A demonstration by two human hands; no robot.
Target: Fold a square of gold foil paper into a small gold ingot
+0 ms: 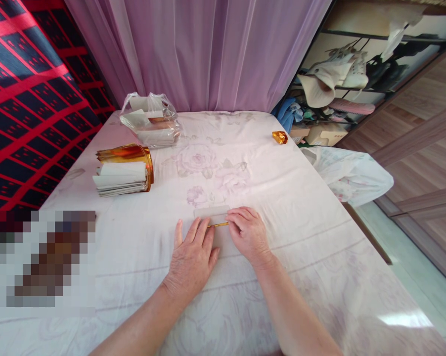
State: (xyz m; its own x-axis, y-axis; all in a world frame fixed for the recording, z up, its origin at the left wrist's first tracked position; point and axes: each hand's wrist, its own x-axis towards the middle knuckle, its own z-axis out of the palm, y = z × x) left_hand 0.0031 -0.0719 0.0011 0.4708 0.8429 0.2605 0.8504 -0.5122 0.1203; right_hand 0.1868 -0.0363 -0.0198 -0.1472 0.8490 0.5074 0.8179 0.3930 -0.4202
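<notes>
Both hands lie flat and open on the table's cloth (300, 198), the left hand (193, 254) and right hand (249, 233) pressing a pale sheet (211, 214) with a gold strip (219, 225) at its near edge, seemingly to crease it.

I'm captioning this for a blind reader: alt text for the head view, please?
Left hand and right hand press a pale paper sheet with a gold edge flat on a floral tablecloth. A paper stack lies to the left.
</notes>
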